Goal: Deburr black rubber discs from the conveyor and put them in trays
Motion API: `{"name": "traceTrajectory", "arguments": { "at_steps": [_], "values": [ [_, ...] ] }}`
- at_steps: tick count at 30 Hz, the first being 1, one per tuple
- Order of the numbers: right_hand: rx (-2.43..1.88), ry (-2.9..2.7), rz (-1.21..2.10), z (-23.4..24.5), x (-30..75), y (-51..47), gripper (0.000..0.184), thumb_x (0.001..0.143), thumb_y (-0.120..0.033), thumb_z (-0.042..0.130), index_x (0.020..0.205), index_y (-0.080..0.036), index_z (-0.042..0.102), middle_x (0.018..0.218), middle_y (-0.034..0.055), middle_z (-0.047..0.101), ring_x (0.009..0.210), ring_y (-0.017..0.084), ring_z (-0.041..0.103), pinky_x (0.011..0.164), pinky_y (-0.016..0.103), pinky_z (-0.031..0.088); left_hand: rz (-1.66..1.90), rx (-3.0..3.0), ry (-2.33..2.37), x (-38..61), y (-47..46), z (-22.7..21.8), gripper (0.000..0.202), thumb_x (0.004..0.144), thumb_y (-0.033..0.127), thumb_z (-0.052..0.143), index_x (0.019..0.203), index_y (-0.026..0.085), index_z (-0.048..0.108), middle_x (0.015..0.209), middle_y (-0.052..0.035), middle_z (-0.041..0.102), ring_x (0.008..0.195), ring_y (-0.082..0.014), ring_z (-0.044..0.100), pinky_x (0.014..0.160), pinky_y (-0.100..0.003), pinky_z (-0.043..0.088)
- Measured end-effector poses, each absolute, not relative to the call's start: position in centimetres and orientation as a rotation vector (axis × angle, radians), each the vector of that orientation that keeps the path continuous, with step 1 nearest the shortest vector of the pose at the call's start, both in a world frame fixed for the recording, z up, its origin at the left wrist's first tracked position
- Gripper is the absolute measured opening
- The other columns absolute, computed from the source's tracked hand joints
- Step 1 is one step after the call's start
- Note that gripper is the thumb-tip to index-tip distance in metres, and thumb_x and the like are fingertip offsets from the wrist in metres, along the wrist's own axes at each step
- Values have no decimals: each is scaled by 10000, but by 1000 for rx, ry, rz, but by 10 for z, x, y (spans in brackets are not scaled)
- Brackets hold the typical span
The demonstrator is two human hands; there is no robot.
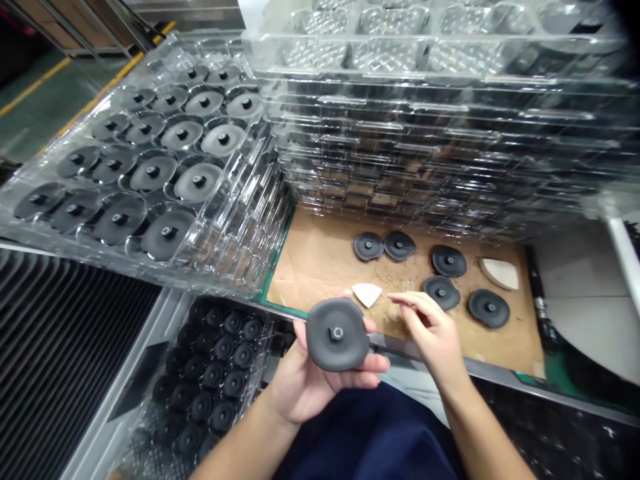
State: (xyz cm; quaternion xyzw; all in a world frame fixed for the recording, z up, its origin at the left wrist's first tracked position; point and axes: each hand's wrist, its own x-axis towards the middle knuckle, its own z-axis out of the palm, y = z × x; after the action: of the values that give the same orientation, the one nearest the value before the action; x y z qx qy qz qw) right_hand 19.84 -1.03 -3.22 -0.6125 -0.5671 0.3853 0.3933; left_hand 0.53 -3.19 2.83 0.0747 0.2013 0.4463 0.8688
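My left hand (305, 383) grips a dark grey rubber disc (336, 335) with a small centre hub, holding it face up over the bench edge. My right hand (430, 330) hovers just right of the disc, fingers loosely curled and pointing left toward a white wedge-shaped piece (367, 293) on the brown cardboard sheet (320, 257). Nothing shows in the right hand. Several more grey discs (447, 261) lie loose on the cardboard beyond my hands.
A clear plastic tray (150, 160) filled with discs sits tilted at the left. A tall stack of clear trays (440, 120) stands behind the cardboard. Another tray of smaller black parts (215, 373) is low on the left. A second white wedge (500, 273) lies at right.
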Motion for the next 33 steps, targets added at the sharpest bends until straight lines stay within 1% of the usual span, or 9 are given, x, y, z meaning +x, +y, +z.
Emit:
{"name": "traceTrajectory", "arguments": {
  "at_steps": [3,6,9,15,18,21,25,30,33],
  "values": [
    [-1562,-1410,1009,-22,201,-14,198,871,-279,522,870,-204,706,873,58,680,850,194,635,730,317,511,1079,536,658,4,-34,25,627,783,541,585,1356,384,385,1137,-37,657,907,-222,693,780,-337,540],
    [-1545,-1394,1042,-16,198,-18,184,860,-289,551,863,-203,714,867,63,695,819,195,647,677,305,521,1162,1211,960,2,-35,20,957,737,243,731,1423,468,103,1248,-42,573,1100,-245,588,963,-406,429],
    [-1485,-1386,1081,-8,194,-24,159,849,-286,583,882,-211,719,878,66,691,810,191,644,643,288,527,1107,1632,1024,2,-32,20,1144,683,16,714,1417,477,-34,1288,-45,531,1158,-245,538,1003,-431,381],
    [-1340,-1282,1142,17,191,-34,127,851,-294,614,928,-243,702,844,37,663,769,160,623,652,263,531,1074,1688,1013,2,-29,25,1138,633,-33,728,1436,379,34,1253,-94,576,1112,-253,580,1011,-426,380],
    [-1286,-1247,1368,30,191,-32,114,814,-280,672,918,-258,714,804,14,684,709,137,620,639,243,525,1049,1675,1023,1,-31,25,1173,633,-16,743,1444,411,10,1240,-73,583,1112,-253,577,1004,-420,382],
    [-1220,-1239,1646,41,192,-27,95,772,-255,720,866,-250,736,779,3,703,689,126,627,644,238,522,1052,1534,1020,0,-30,26,1118,606,24,775,1465,327,127,1150,-74,631,1062,-264,596,983,-397,393],
    [-1069,-1089,1893,50,194,-22,107,757,-210,737,859,-244,740,771,-11,713,705,106,649,671,216,526,1002,1369,933,1,-29,29,844,611,151,801,1360,227,421,1026,-71,671,968,-250,619,947,-353,404],
    [-909,-937,2110,53,194,-22,104,741,-163,745,818,-234,737,730,-30,714,683,79,658,675,184,521,865,1313,854,3,-31,30,601,679,471,731,1200,214,577,983,-75,679,951,-242,614,949,-371,401],
    [-834,-937,2137,49,195,-25,77,701,-166,776,693,-187,703,697,-13,696,653,85,638,658,196,517,811,1390,836,5,-31,27,601,609,548,750,1095,219,622,963,-76,686,930,-252,624,945,-410,424]
  ]
}}
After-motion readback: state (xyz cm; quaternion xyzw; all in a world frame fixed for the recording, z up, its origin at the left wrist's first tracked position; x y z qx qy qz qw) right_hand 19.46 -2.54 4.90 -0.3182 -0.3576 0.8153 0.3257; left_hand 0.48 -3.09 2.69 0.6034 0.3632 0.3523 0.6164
